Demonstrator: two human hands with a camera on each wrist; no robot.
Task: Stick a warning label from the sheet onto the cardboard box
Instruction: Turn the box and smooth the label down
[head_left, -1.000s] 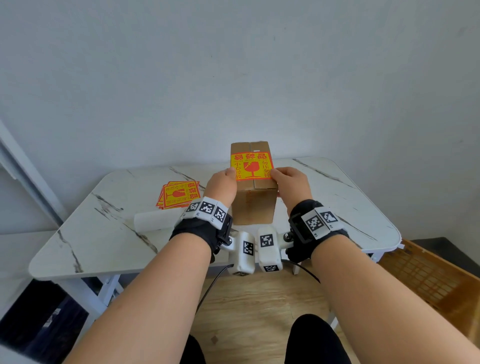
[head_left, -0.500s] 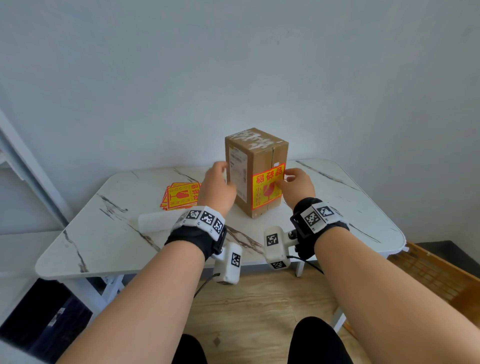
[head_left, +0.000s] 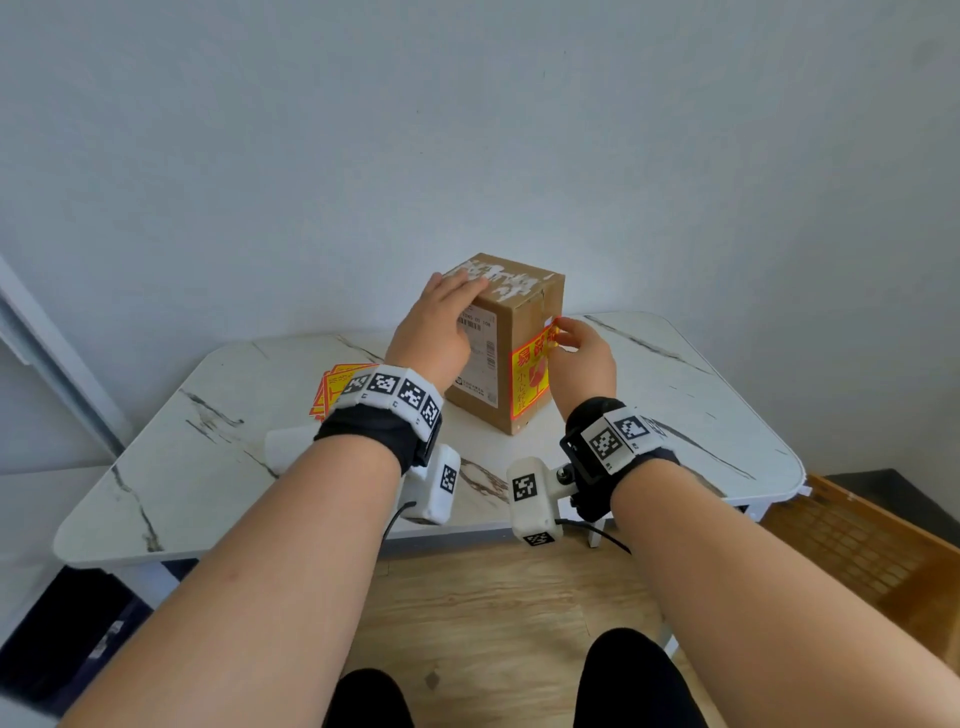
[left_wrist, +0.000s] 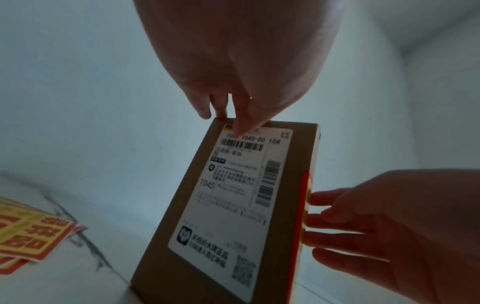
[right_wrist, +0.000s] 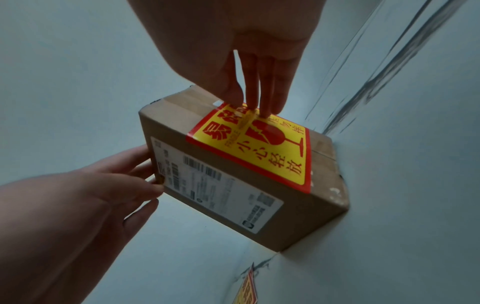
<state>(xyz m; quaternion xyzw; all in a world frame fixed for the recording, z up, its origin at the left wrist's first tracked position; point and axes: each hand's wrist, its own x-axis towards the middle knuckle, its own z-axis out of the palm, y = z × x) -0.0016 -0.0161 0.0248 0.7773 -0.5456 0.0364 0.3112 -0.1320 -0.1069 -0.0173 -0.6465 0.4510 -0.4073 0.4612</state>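
Both hands on box (head_left: 524, 364), fingers (right_wrist: 270, 96) extended

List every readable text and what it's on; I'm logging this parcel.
"易碎品", "小心轻放", "FRAGILE": warning label on the cardboard box.
"T045-00 108", "T045": white shipping label; its fine print is blurred.
"碎品": label sheets, partly cut off.

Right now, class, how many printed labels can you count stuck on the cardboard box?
2. The yellow-and-red warning label is on the face the right hand presses; the white shipping label is on the adjacent face, below the left hand. Hidden faces may carry more.
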